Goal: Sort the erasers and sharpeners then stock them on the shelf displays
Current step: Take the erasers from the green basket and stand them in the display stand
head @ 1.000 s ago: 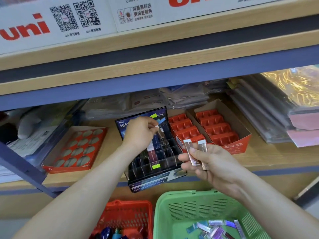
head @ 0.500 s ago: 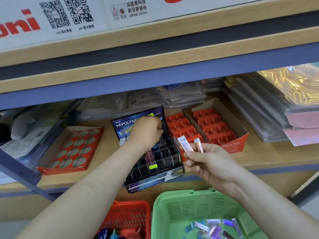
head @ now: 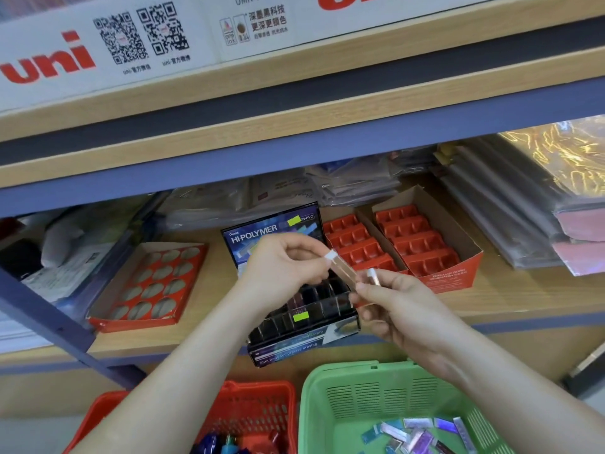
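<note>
My left hand [head: 288, 262] pinches the white end of a slim pink eraser stick [head: 343, 268] above the black Hi-Polymer display box [head: 278, 229]. My right hand [head: 397, 309] grips a second eraser stick [head: 373, 276], and its fingertips touch the lower end of the first one. Both hands hover over the box's divided slots [head: 314, 309], where a few erasers stand. A green basket [head: 357, 404] below holds several loose wrapped erasers [head: 422, 432].
Two red compartment trays in cardboard boxes [head: 422, 247] sit right of the display box. A red tray with round holes [head: 154, 283] lies to the left. A red basket [head: 255, 417] with blue items stands below, beside the green one. Plastic-wrapped stacks [head: 523, 204] fill the shelf's right side.
My left hand left the display box slots and came over to my right hand, taking one of the two eraser sticks by its white end.
</note>
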Demonstrator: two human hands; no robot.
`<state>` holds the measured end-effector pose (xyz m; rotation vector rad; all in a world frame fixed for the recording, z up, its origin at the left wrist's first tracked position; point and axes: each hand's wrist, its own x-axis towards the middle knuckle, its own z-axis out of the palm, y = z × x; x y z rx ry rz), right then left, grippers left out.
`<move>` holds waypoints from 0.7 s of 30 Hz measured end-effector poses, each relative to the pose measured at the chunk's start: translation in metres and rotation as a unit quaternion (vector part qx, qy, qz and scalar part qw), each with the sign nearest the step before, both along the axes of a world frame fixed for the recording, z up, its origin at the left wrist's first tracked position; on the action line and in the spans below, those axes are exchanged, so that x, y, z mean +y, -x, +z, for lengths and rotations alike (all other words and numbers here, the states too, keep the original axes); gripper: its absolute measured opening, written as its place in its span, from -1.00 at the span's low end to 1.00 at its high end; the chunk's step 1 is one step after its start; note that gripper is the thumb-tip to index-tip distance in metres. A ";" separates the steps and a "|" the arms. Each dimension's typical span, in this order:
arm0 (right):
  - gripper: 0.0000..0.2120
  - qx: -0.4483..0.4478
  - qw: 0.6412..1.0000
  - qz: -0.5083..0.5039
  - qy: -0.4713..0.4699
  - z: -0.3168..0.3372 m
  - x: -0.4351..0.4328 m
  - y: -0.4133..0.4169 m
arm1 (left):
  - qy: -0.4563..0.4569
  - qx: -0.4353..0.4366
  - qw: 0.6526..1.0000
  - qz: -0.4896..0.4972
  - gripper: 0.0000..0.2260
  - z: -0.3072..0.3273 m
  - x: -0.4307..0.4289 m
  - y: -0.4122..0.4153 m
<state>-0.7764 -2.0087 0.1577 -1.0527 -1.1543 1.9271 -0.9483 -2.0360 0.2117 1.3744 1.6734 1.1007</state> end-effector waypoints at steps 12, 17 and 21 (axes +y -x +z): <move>-0.79 0.023 0.998 -0.043 0.037 -0.002 0.006 -0.005 | -0.016 0.306 0.949 0.072 -0.92 -0.032 0.059 0.036; -0.76 0.005 0.999 -0.046 0.028 0.000 0.005 -0.005 | -0.019 0.424 0.905 0.032 -0.89 -0.043 0.065 0.031; -0.76 0.014 0.999 -0.036 0.035 -0.001 0.007 -0.005 | -0.014 0.508 0.861 0.010 -0.90 -0.043 0.072 0.026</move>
